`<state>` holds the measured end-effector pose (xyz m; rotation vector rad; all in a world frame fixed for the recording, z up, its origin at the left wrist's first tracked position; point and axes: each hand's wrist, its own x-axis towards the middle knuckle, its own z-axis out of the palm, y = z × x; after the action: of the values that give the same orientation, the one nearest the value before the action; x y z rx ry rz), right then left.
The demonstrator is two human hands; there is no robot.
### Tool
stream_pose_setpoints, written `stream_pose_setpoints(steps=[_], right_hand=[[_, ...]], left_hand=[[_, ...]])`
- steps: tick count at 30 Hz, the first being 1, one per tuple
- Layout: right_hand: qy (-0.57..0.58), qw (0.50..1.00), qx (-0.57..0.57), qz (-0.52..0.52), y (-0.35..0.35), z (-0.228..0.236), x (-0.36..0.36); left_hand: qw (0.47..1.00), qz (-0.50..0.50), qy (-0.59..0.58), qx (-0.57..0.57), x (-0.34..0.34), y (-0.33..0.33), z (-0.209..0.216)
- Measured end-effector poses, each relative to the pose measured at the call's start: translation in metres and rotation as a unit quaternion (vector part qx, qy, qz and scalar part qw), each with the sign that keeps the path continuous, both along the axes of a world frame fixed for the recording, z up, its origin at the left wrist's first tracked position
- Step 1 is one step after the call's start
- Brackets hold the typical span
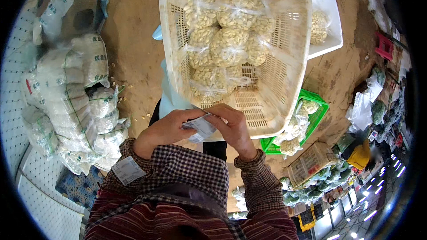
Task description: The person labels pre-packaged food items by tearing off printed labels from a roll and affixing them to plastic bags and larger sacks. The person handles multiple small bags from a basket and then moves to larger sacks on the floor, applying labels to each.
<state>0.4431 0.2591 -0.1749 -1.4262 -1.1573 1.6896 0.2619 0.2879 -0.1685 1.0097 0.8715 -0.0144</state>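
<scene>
A small white printed label (201, 127) is held between my two hands, just in front of the crate's near edge. My left hand (165, 130) has its fingers closed on the label's left side. From the other side, my right hand (234, 130) pinches its upper right part between thumb and fingers. Ahead stands a big cream plastic crate (291, 58) with slotted walls. Several clear knotted bags of peeled garlic cloves (229, 42) lie inside it, toward its far and left parts. Another white label (128, 170) rests on my left sleeve near the wrist.
On the left is a heap of plastic-wrapped white packs (66, 93). A white foam box (331, 26) with a bagged portion stands behind the crate's right side. A green basket (319, 120) of pale bags sits at the right. Farther right are a person in yellow (359, 155) and piled produce.
</scene>
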Motion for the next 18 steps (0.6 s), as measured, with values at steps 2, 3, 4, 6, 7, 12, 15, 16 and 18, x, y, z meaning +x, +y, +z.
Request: stream_pose_setpoints(steps=[2,3,4,6,7,12,15,16,18], right_hand=[[0.105,0.98,-0.162,-0.055,0.001,-0.029,0.003],[0.155,0.955,-0.24,-0.084,0.002,-0.046,0.007],[0.216,0.92,-0.296,-0.136,0.006,-0.07,0.017],[0.201,0.888,-0.261,-0.322,0.03,-0.12,0.035],[0.197,0.896,-0.222,-0.33,0.043,-0.149,0.058],[-0.426,0.855,0.201,-0.216,0.11,-0.255,0.067],[-0.624,0.742,0.245,0.01,0.079,-0.322,0.03],[-0.617,0.763,0.192,0.02,0.065,-0.32,0.003],[-0.598,0.788,0.124,0.075,0.031,-0.301,-0.026]], left_hand=[[0.999,-0.032,-0.001,-0.026,-0.011,0.01,-0.015],[0.998,-0.049,-0.003,-0.037,-0.016,0.015,-0.023],[0.998,0.0,0.006,-0.069,-0.022,0.017,-0.03],[0.986,0.097,0.023,-0.132,-0.032,0.02,-0.046],[0.982,0.121,0.019,-0.147,-0.033,0.025,-0.052],[0.969,0.169,0.045,-0.174,-0.036,0.041,-0.062],[0.971,0.154,0.04,-0.18,-0.034,0.042,-0.068],[0.965,0.173,0.043,-0.193,-0.038,0.038,-0.07],[0.956,0.202,0.042,-0.208,-0.045,0.033,-0.07]])
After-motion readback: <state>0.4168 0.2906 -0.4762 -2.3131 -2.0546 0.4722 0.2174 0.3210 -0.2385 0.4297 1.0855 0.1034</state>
